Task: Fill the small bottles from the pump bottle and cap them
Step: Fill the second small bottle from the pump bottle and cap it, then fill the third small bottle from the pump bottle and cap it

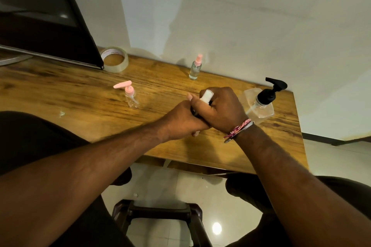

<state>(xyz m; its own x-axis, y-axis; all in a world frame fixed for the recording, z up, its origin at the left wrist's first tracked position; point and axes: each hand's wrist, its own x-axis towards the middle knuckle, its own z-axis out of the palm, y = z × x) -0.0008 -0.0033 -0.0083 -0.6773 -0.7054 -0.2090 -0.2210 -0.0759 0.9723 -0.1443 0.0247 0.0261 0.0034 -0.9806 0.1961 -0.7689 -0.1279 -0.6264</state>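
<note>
Gripping small bottle (205,96), both hands (202,114).

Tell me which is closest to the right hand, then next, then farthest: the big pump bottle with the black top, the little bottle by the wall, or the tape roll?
From the right hand:
1. Big pump bottle, just beside it on the right.
2. Little pink-topped bottle by the wall, behind the hand.
3. Tape roll, far off to the left, next to the dark screen.

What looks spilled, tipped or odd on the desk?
Nothing is spilled or tipped. The pump bottle and both pink-topped small bottles stand upright. Only a small pale scrap lies on the desk at the left; what it is I cannot tell.
</note>
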